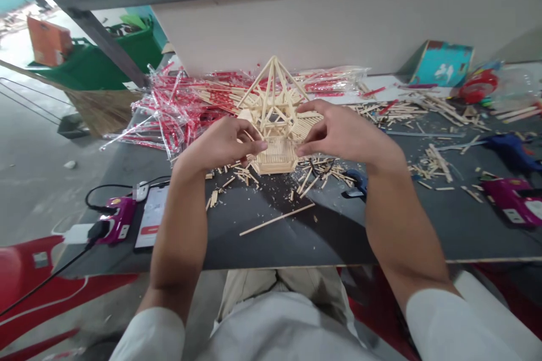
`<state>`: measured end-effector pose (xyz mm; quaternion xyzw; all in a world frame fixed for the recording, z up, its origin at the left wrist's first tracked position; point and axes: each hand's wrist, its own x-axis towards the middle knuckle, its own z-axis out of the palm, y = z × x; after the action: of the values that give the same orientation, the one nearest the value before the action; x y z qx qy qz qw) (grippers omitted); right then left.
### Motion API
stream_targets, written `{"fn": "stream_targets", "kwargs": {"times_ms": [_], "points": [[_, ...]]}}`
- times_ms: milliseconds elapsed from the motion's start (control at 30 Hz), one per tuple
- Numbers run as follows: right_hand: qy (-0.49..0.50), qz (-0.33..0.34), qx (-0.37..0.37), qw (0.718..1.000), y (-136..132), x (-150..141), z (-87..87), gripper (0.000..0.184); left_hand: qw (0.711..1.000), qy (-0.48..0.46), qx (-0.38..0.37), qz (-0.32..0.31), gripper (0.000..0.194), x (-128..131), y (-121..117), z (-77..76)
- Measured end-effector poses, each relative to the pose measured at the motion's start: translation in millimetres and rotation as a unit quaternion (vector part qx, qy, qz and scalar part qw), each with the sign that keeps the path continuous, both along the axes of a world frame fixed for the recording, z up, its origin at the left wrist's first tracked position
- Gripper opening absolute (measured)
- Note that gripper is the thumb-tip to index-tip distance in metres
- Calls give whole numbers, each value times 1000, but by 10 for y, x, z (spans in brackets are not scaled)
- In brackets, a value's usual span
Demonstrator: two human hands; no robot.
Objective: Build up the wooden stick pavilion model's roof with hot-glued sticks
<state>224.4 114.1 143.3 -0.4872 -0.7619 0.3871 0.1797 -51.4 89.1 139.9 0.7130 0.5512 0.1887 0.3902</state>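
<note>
A stick-built pavilion model [275, 124] with a peaked, open-frame roof stands on the dark grey bench [271, 237], near the middle of its far half. The left hand [222, 144] comes in from its side, its grip curled and fingertips bunched against the model. The right hand [339, 132] mirrors it, its grip pressed together at the opposite edge. Whether either pinches one single stick, I cannot tell.

Loose sticks and shavings litter the bench, and one long stick [277, 219] lies nearer the person. Behind the model spreads a heap of red-printed cellophane packets [178, 107]. There are two magenta glue guns [118, 220] [512, 200], two blue ones [512, 149] [355, 183] and one phone [152, 217]. Small white labels and the phone screen are unreadable.

A white wall panel [339, 22] rises behind the bench. Off to the left are a green bin [97, 62], a straw broom [101, 110], a concrete floor [38, 180] and a red plastic chair [34, 287]
</note>
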Motion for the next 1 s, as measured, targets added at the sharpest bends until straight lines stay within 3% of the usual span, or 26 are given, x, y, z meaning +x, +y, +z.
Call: {"fn": "stream_targets", "kwargs": {"times_ms": [100, 367, 567, 700, 867, 1000], "points": [[0, -3, 26, 1000, -17, -27, 7, 90, 1000, -3, 28, 12, 32, 17, 1, -21], [-60, 5, 74, 995, -19, -46, 13, 76, 972, 62, 219, 50, 33, 72, -85, -9], [-100, -13, 72, 992, -2, -48, 15, 52, 951, 173, 244, 77, 29, 268, -185, 4], [-164, -27, 70, 984, 44, 61, 21, 49, 941, 216, 244, 97, 32, 354, -229, -8], [-220, -54, 33, 974, 148, 214, -24, 54, 946, 195, 249, 77, 27, 341, -252, 18], [-215, 8, -29, 976, 199, 230, -60, 63, 967, 131, 215, 23, 22, 278, -255, 41]]}}
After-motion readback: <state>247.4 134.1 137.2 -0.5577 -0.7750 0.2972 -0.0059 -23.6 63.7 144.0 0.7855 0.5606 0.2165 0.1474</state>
